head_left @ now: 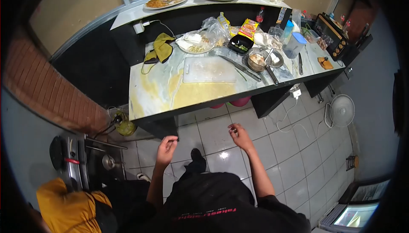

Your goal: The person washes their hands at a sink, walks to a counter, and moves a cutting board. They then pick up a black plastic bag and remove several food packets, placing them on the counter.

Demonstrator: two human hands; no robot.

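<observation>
Both hands hang in the air in front of the counter, above the tiled floor. My left hand (167,149) is loosely bent with nothing in it. To its right, my right hand (240,136) has half-curled, parted fingers and holds nothing that I can see. On the marble-patterned counter (159,98), a white cutting board (209,70) lies nearest to me. Beside it rests a long knife (242,67). A metal bowl (256,66) with pale food stands to the right of the board, near a dark-handled pan (273,75). Behind are a plate of food (195,49) and a black tray with chopped greens (241,44).
A co-worker in a yellow top (70,205) is at my left, by a stove (76,160). A gas cylinder (123,124) stands under the counter's left end. Right of me are a floor fan (342,110) and its cable. An oven (330,34) sits at the counter's far right.
</observation>
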